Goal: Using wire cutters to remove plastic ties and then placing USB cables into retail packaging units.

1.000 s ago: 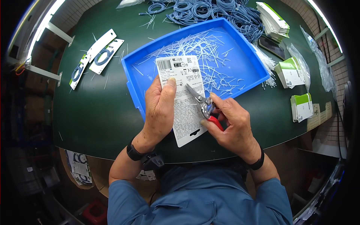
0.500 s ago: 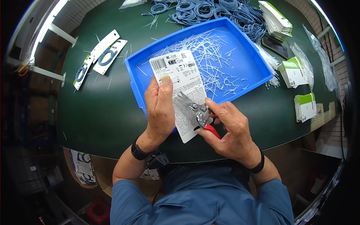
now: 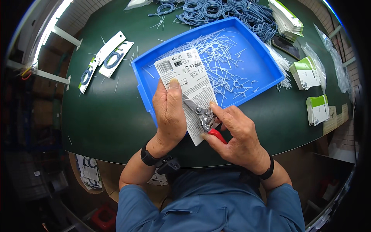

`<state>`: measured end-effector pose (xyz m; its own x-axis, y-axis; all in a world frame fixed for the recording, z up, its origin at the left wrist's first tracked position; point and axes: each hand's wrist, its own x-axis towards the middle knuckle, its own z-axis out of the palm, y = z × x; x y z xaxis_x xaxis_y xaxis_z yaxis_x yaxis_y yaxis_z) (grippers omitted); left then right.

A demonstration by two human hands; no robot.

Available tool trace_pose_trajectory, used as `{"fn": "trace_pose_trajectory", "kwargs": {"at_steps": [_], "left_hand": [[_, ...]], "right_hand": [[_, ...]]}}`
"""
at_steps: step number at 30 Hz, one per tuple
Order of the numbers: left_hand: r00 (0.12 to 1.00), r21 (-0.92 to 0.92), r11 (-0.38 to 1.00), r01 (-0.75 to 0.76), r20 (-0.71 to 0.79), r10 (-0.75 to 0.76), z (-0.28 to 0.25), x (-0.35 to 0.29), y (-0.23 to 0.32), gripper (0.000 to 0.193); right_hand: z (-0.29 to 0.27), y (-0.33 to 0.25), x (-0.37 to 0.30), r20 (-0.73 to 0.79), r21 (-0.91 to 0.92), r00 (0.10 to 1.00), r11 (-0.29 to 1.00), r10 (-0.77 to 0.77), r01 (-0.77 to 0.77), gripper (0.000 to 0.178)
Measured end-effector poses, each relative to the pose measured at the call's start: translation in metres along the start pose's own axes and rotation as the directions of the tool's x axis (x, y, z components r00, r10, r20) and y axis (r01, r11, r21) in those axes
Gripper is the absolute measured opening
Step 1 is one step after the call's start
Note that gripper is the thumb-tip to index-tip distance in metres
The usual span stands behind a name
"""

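A white printed packaging card (image 3: 195,83) is tilted over the near side of the blue tray, its text side up. My left hand (image 3: 169,110) grips its left edge, with the thumb lying on the face. In my right hand (image 3: 235,133) is a pair of red-handled spring snips (image 3: 204,116), held across the card. Their metal blades point up and left, and the tips reach the side of my left thumb. Whatever is on the card's underside is hidden.
The blue tray (image 3: 145,87) holds many white cable-tie scraps. Coiled blue cables (image 3: 247,15) lie beyond it. Carded cables (image 3: 113,60) rest at left. Stacked cards (image 3: 318,110), a phone (image 3: 285,47) and a bundle of white cable ties (image 3: 281,69) are at right.
The snips' blades look closer together, and their tips now meet the edge of my left thumb. My left hand has shifted slightly right along with the card's lower end.
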<state>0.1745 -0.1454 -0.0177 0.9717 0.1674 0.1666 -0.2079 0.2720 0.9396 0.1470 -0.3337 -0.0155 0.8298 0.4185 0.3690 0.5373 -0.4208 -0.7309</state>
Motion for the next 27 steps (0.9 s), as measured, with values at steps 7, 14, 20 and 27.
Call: {"fn": "trace_pose_trajectory", "kwargs": {"at_steps": [7, 14, 20, 27], "left_hand": [[1.0, 0.089, 0.996, -0.029, 0.013, 0.028, -0.005, 0.002, -0.003, 0.039], [0.992, -0.009, 1.0, -0.008, 0.123, 0.009, -0.018, 0.02, 0.004, 0.036], [0.985, -0.058, 0.998, 0.001, 0.172, 0.009, -0.044, 0.041, 0.024, 0.038], [0.992, -0.409, 0.905, 0.114, 0.004, -0.124, -0.062, 0.056, 0.03, 0.029]], "right_hand": [[0.009, 0.004, -0.005, -0.045, 0.012, 0.999, 1.0, 0.025, -0.025, 0.071], [-0.007, 0.006, -0.003, -0.088, 0.15, 0.994, 0.987, 0.069, -0.055, 0.07], [-0.039, 0.021, 0.021, -0.211, 0.178, 0.977, 0.984, 0.009, 0.029, 0.069], [-0.054, 0.002, 0.057, -0.072, 0.207, 0.996, 0.977, -0.043, 0.057, 0.068]]}}
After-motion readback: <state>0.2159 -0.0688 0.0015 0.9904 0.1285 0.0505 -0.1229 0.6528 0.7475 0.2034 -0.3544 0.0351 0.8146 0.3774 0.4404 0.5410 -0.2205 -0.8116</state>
